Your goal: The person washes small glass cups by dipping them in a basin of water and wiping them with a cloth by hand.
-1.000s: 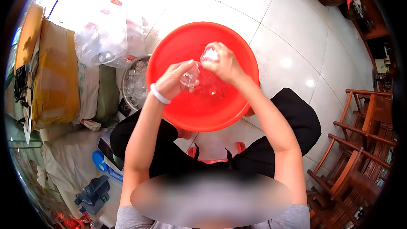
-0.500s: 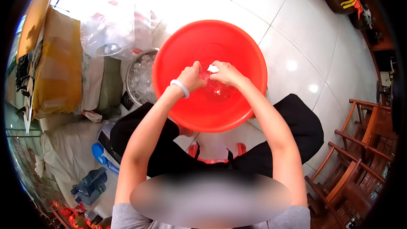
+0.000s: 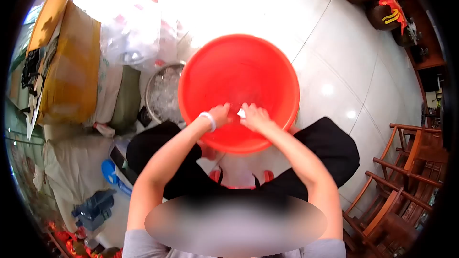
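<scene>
shifted bodyward over red basin (image 3: 239, 59) | left hand (image 3: 220, 115): grip blurred, cannot tell | right hand (image 3: 256, 117): pinching white scrap (image 3: 241, 113)

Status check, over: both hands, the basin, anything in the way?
Left hand over red basin, grip unclear. Right hand alongside, pinching white wad. Metal bowl beside basin; no obstruction seen between hands.

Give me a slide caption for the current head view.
Two hands work low in a red basin, the right holding something white.
</scene>
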A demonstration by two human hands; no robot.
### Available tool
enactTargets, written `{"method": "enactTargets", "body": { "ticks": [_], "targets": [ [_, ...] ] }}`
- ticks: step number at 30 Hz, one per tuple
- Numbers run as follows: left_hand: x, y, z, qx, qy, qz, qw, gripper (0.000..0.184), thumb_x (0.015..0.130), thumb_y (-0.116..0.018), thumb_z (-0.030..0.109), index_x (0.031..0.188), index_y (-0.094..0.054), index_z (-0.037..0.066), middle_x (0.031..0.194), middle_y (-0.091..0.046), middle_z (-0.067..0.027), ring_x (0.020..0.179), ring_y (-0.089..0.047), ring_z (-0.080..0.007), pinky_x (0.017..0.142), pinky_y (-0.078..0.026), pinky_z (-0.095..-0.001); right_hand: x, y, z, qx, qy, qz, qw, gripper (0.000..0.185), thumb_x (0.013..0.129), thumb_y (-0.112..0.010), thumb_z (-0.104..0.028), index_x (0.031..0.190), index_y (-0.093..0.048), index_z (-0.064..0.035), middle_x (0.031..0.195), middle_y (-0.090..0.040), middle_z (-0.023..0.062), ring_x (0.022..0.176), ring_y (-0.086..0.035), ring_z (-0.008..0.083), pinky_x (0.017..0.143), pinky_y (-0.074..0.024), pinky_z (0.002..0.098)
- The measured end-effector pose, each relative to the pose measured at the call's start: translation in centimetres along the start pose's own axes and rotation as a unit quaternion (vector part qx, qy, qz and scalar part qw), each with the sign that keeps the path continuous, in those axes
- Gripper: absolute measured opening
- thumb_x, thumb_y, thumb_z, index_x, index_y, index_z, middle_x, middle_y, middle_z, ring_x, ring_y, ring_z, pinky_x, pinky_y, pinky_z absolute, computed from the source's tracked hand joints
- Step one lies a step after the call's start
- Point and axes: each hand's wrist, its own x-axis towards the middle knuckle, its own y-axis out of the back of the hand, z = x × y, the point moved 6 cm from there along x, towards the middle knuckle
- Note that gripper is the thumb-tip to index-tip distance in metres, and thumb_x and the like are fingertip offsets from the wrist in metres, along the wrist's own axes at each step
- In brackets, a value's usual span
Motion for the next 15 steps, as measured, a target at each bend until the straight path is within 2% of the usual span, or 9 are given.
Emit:
{"method": "enactTargets", "body": {
  "ticks": [2, 3, 6, 8, 9, 10, 11, 12, 15],
  "targets": [
    [0.8, -2.8, -0.4, 0.143, -0.016, -0.086, 0.986, 0.037, 0.077, -0.053, 0.022, 0.106, -0.051, -0.001, 0.102, -0.058, -0.0246, 0.095, -0.057, -0.037, 0.082, -0.046, -0.0431, -0.7, -3.0, 0.5, -0.088, 0.015, -0.209, 0.974, 0.043, 0.076, -0.056, -0.03, 0.111, -0.048, -0.0067, 0.105, -0.058, 0.0203, 0.099, -0.057, 0.0325, 0.081, -0.0462, 0.0456],
    [0.2, -2.1, 0.7, 0.205, -0.062, -0.122, 0.969, 0.039, 0.076, -0.056, 0.023, 0.107, -0.051, 0.0, 0.103, -0.057, -0.0246, 0.096, -0.057, -0.0375, 0.082, -0.046, -0.0431, -0.6, -2.8, 0.4, -0.135, 0.022, -0.214, 0.967, 0.044, 0.077, -0.057, -0.032, 0.111, -0.046, -0.0063, 0.103, -0.059, 0.0204, 0.097, -0.058, 0.0324, 0.078, -0.0476, 0.0448],
    [-0.6, 1.9, 0.6, -0.053, 0.025, 0.105, 0.993, 0.041, 0.074, -0.053, 0.019, 0.109, -0.051, -0.003, 0.107, -0.057, -0.0238, 0.1, -0.055, -0.0358, 0.084, -0.045, -0.0416, -1.5, 2.3, 0.1, 0.121, -0.019, 0.063, 0.991, 0.047, 0.074, -0.06, -0.032, 0.111, -0.047, -0.0068, 0.106, -0.058, 0.0185, 0.098, -0.058, 0.0322, 0.079, -0.0467, 0.0447],
    [0.2, -2.2, 0.4, 0.081, 0.002, -0.127, 0.989, 0.042, 0.074, -0.055, 0.021, 0.109, -0.051, -0.001, 0.108, -0.056, -0.0248, 0.101, -0.054, -0.0369, 0.084, -0.045, -0.0421, -0.9, -5.0, 1.6, -0.062, 0.009, -0.211, 0.975, 0.051, 0.074, -0.06, -0.033, 0.115, -0.043, -0.0087, 0.11, -0.055, 0.021, 0.099, -0.057, 0.0354, 0.079, -0.0458, 0.0465],
    [0.1, -2.8, 1.1, 0.311, -0.103, -0.146, 0.933, 0.043, 0.075, -0.054, 0.023, 0.111, -0.051, 0.0, 0.109, -0.055, -0.0249, 0.101, -0.054, -0.037, 0.084, -0.045, -0.0419, -0.8, -3.4, 0.8, -0.081, 0.024, -0.177, 0.981, 0.05, 0.074, -0.059, -0.033, 0.115, -0.043, -0.0089, 0.109, -0.055, 0.0214, 0.1, -0.056, 0.0353, 0.08, -0.0456, 0.0467],
    [1.0, -1.5, -0.3, 0.139, -0.019, -0.108, 0.984, 0.044, 0.074, -0.057, 0.024, 0.11, -0.051, -0.001, 0.108, -0.056, -0.0241, 0.1, -0.055, -0.0365, 0.084, -0.045, -0.0404, -0.4, -1.7, 0.2, -0.103, 0.038, -0.142, 0.984, 0.049, 0.074, -0.058, -0.032, 0.115, -0.043, -0.009, 0.109, -0.055, 0.0217, 0.1, -0.056, 0.0352, 0.08, -0.0453, 0.0468],
    [1.4, 1.0, -0.6, 0.088, -0.02, 0.017, 0.996, 0.043, 0.073, -0.059, 0.025, 0.108, -0.052, 0.0, 0.104, -0.057, -0.023, 0.097, -0.056, -0.0356, 0.083, -0.045, -0.0406, -0.5, 0.9, -0.6, 0.022, -0.026, -0.048, 0.998, 0.046, 0.073, -0.058, -0.032, 0.111, -0.047, -0.0087, 0.111, -0.055, 0.0216, 0.102, -0.055, 0.0341, 0.082, -0.0446, 0.0472],
    [0.7, 1.5, -0.8, 0.023, -0.017, 0.123, 0.992, 0.043, 0.072, -0.061, 0.025, 0.106, -0.053, 0.0, 0.1, -0.059, -0.0219, 0.095, -0.057, -0.0347, 0.082, -0.046, -0.0408, -0.9, 2.4, -1.2, 0.035, -0.028, 0.052, 0.998, 0.046, 0.071, -0.058, -0.034, 0.108, -0.048, -0.0083, 0.1, -0.06, 0.0194, 0.091, -0.059, 0.0355, 0.077, -0.0451, 0.0495],
    [-2.4, 8.2, 1.7, -0.078, -0.096, 0.192, 0.974, 0.036, 0.069, -0.068, 0.021, 0.096, -0.054, 0.003, 0.083, -0.06, -0.0165, 0.076, -0.059, -0.0302, 0.067, -0.047, -0.0393, -1.6, 8.0, -2.0, 0.127, 0.042, 0.054, 0.99, 0.041, 0.069, -0.059, -0.031, 0.101, -0.05, -0.0086, 0.088, -0.062, 0.0178, 0.085, -0.06, 0.0328, 0.072, -0.0467, 0.0441]
  ]
}}
